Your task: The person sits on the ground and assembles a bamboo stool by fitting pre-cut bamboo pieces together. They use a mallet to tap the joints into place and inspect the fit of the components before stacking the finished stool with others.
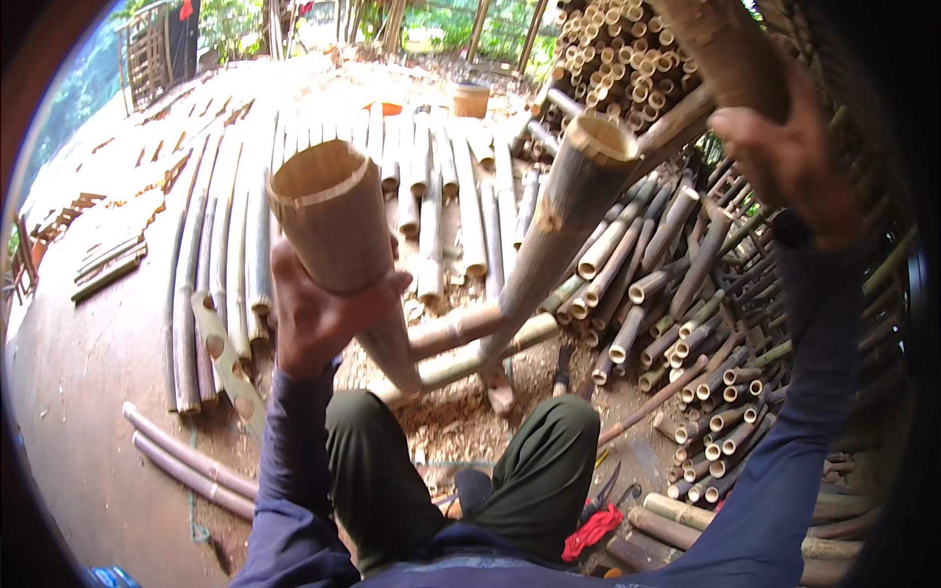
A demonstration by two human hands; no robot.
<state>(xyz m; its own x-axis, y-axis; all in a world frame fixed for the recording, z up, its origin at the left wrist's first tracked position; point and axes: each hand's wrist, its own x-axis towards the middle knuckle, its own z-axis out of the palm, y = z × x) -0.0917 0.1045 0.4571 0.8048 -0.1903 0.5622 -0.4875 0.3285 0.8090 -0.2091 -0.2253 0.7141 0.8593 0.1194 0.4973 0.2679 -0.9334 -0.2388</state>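
Observation:
My left hand (328, 309) is closed round a wide brown bamboo tube (338, 211), which is tilted with its open cut end up. The tube's lower part narrows in view toward the ground between my knees. At the upper right, my right hand (799, 162) is raised, its fingers curled against a thick brown piece of wood or bamboo (720, 44); the piece's far end is out of view. Between the hands a second bamboo pole (564, 211) leans at a slant, open end up. Below it, bamboo lengths (456, 331) lie across the ground.
Long bamboo poles (431, 240) lie in rows ahead. A stack of cut bamboo (627, 64) stands at the back right, and more bamboo tubes (711, 412) are piled beside me. Red cloth (593, 532) lies near my right knee. Two curved bamboo pieces (191, 465) lie on the left.

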